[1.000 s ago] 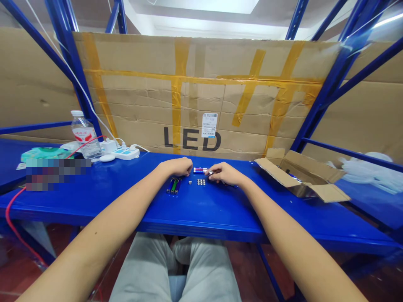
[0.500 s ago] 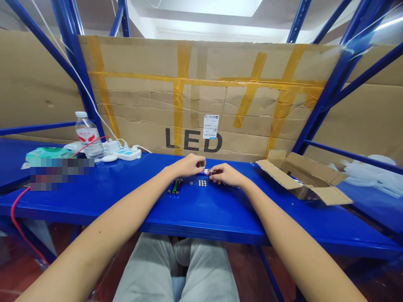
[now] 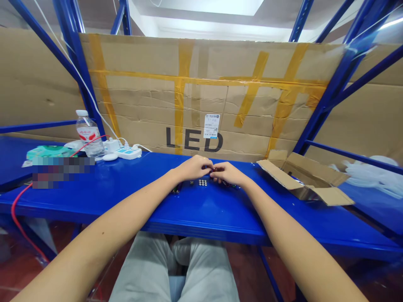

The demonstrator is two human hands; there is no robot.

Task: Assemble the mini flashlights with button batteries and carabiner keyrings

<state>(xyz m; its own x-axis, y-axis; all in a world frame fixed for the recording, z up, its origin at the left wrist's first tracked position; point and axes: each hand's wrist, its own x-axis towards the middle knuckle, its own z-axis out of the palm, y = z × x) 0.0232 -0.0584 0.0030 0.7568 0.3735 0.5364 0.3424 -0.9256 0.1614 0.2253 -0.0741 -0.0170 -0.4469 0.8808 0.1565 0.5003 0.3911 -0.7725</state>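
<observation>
My left hand [image 3: 199,167] is bent over the table with its fingers pinched together, tips meeting those of my right hand [image 3: 229,173]. A small dark red piece [image 3: 214,170] shows at the right fingertips; its kind is too small to tell. Whether the left fingers also grip it is hidden. Just below the hands sits a tight block of small round silver pieces [image 3: 202,183], with one similar silver piece [image 3: 192,182] apart to its left. Dark tube-like pieces [image 3: 175,190] stick out from under my left wrist. More small dark pieces [image 3: 232,185] lie beneath my right hand, partly covered.
An open cardboard box [image 3: 302,178] stands to the right on the blue table [image 3: 204,214]. At left are a water bottle [image 3: 90,136], a white power strip [image 3: 129,152], a green packet [image 3: 50,152] and a red cable [image 3: 20,205]. A large cardboard sheet [image 3: 141,96] rises behind.
My left hand has shifted right to meet my right hand. The light purplish cylinder between them is now hidden, and my left wrist covers more of the dark and green tubes.
</observation>
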